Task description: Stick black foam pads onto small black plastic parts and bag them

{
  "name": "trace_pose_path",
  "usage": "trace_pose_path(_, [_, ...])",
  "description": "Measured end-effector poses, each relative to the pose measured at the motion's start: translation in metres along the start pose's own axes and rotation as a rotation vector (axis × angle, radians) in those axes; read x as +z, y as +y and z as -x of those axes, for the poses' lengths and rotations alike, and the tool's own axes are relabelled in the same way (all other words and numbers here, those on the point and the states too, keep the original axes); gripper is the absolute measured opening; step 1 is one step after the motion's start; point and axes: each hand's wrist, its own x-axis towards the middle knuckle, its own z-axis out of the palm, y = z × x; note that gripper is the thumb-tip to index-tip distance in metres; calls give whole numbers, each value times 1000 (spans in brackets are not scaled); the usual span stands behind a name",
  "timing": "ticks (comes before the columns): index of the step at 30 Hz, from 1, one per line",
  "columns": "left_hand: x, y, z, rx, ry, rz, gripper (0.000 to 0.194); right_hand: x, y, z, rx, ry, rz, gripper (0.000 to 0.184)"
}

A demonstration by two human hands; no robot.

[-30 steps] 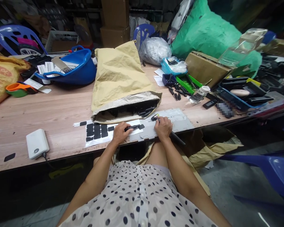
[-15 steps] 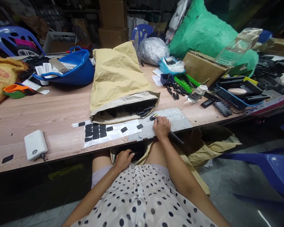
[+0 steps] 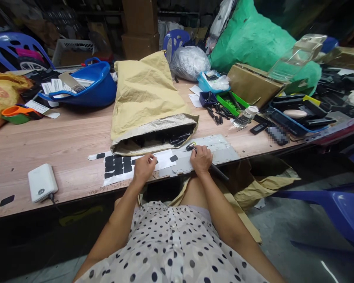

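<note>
My left hand [image 3: 144, 169] is over the white backing sheet [image 3: 165, 159], its fingers drawn together in a pinch by a mostly covered black sticker. What lies between the fingertips, if anything, I cannot make out. Several rounded black stickers [image 3: 118, 165] sit in rows on the sheet to the left, and a single sticker [image 3: 174, 158] lies at its right end. On the grey board [image 3: 224, 147], my right hand [image 3: 201, 159] is closed round a black rod [image 3: 220, 172] with a shiny metal neck. The rod's dark head points up and left, while its lower end sticks out past the table edge.
Behind the sheet lies a tan sack [image 3: 149, 90], its mouth facing me with black pieces inside. A white power bank [image 3: 43, 182] with a cable is at left, near a blue basin [image 3: 88, 88]. At right are a green tray [image 3: 231, 103], a bottle [image 3: 245, 117] and a cardboard box [image 3: 250, 84].
My left hand has come up from my lap to the sticker sheet and now covers part of it. The right hand stays in place with the rod.
</note>
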Motion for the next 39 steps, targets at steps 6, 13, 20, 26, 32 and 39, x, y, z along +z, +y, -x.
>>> trace_pose_path(6, [-9,-7,-71,-251,304,-203,14,1,-1,0,-8,11,7,20])
trace_pose_path(13, [-12,-8,-70,-297,262,-236,15,-2,-3,0,6,-11,20,20])
trace_pose_path(20, [-20,-21,-23,113,46,-58,16,-4,-3,0,16,-31,28,21])
trace_pose_path(26, [2,-20,-11,328,-98,-79,10,-4,-2,-1,18,-36,48,21])
trace_pose_path(32, [15,-21,-16,365,-91,-68,12,-2,-1,-1,5,-18,35,19])
trace_pose_path(39, [21,-25,-17,359,-91,-56,19,-7,3,-2,-24,-20,-102,21])
